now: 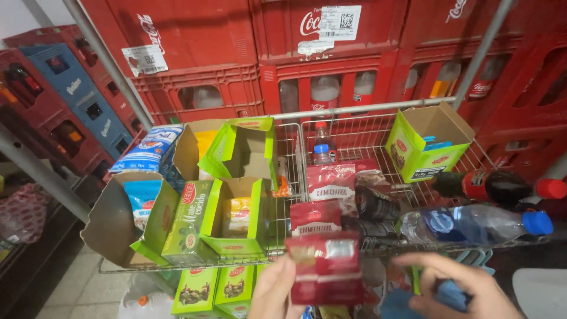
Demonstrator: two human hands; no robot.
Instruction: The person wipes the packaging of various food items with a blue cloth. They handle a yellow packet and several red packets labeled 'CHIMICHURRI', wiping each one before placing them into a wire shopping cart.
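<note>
My left hand (273, 292) holds a red seasoning packet (326, 269) upright at the near edge of a wire cart basket (331, 127). More red packets (331, 184) stand in a row behind it inside the basket. My right hand (458, 286) reaches low at the right with its fingers curled on something blue; what it is cannot be told. It sits just below a clear water bottle with a blue cap (472, 224) lying on its side.
Open green cardboard boxes (233, 215) fill the basket's left half, and another green box (428, 142) stands at the right. A dark soda bottle (499, 186) lies beside it. Red crates (331, 53) are stacked behind, and blue crates (77, 94) sit at the left.
</note>
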